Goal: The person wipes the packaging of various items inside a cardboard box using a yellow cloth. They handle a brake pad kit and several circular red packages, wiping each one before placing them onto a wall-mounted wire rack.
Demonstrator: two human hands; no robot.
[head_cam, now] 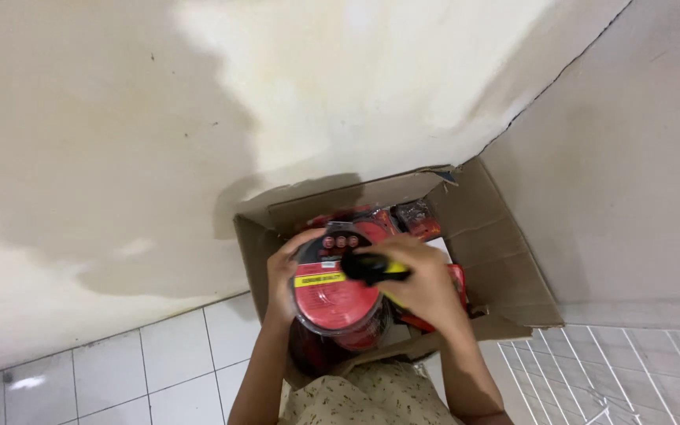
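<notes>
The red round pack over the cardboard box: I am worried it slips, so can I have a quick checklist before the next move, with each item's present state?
1. Left hand grips the red round pack at its edge: ok.
2. Right hand holds a black and yellow tool against the pack's top: ok.
3. Pack is over the open cardboard box: ok.
4. Box flaps are folded back: ok.
5. Room left inside among the other red packs: cannot tell.

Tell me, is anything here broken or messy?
Yes. The cardboard box's back flap is torn at its top corner, and the wall behind has big patchy stains and a long crack. The red spool looks fine.
</notes>
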